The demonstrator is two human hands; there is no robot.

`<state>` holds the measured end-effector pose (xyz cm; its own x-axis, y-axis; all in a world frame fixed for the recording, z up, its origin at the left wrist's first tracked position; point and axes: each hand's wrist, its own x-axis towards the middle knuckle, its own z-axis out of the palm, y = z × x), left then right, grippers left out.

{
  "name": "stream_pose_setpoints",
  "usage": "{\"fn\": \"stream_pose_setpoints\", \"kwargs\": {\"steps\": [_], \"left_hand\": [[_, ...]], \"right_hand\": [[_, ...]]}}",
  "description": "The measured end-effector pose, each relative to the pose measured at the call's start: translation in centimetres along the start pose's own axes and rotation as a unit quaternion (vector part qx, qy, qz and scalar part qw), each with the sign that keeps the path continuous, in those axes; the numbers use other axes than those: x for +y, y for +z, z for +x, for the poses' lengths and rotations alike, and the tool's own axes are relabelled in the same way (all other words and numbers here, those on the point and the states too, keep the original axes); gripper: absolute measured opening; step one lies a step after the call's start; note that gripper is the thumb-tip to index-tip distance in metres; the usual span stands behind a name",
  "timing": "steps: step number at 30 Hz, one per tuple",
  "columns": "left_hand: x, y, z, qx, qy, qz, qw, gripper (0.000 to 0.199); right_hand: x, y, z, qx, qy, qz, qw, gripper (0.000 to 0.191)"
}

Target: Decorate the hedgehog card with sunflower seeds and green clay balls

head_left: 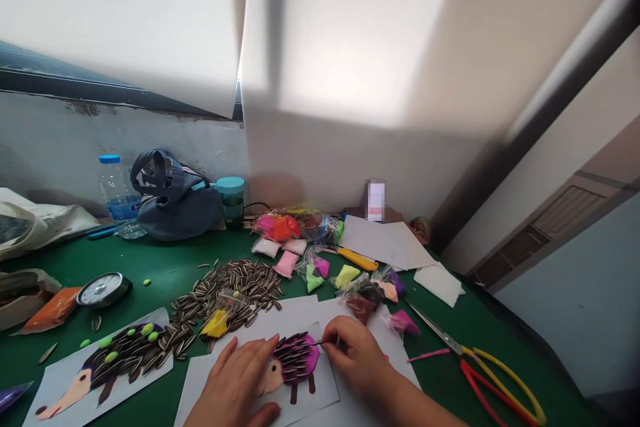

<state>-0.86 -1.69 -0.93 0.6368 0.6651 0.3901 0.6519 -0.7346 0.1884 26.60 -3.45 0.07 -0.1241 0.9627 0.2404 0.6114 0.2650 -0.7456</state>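
There are two hedgehogs [300,361] — one bottle [116,190], one dial [101,289].

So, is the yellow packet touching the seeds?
Touching. The head view shows the yellow packet lying right on the edge of the pile of seeds, with seeds pressed up around it.

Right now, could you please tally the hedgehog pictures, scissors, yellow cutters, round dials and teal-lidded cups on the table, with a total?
Hedgehog pictures: 2
Scissors: 1
Yellow cutter: 1
Round dial: 1
Teal-lidded cup: 1
Total: 6
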Motion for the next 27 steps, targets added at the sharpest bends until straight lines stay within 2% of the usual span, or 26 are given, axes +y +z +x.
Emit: {"fn": "stream_pose_setpoints", "kwargs": {"steps": [15,21,27], "left_hand": [[0.6,-0.3,-0.1,-0.034,-0.032,-0.016,0.999,0.09],[0.9,-0.5,-0.2,-0.063,-0.054,-0.033,0.996,0.089],[1.0,-0.6,-0.2,-0.062,-0.056,-0.043,0.996,0.084]], "right_hand": [[-0.8,-0.3,0.0,0.0,-0.066,0.008,0.998,0.018],[-1.2,-0.6,-0.2,-0.004,-0.056,0.012,0.998,0.019],[-1.4,-0.6,-0.2,-0.002,-0.058,0.009,0.998,0.017]]}}
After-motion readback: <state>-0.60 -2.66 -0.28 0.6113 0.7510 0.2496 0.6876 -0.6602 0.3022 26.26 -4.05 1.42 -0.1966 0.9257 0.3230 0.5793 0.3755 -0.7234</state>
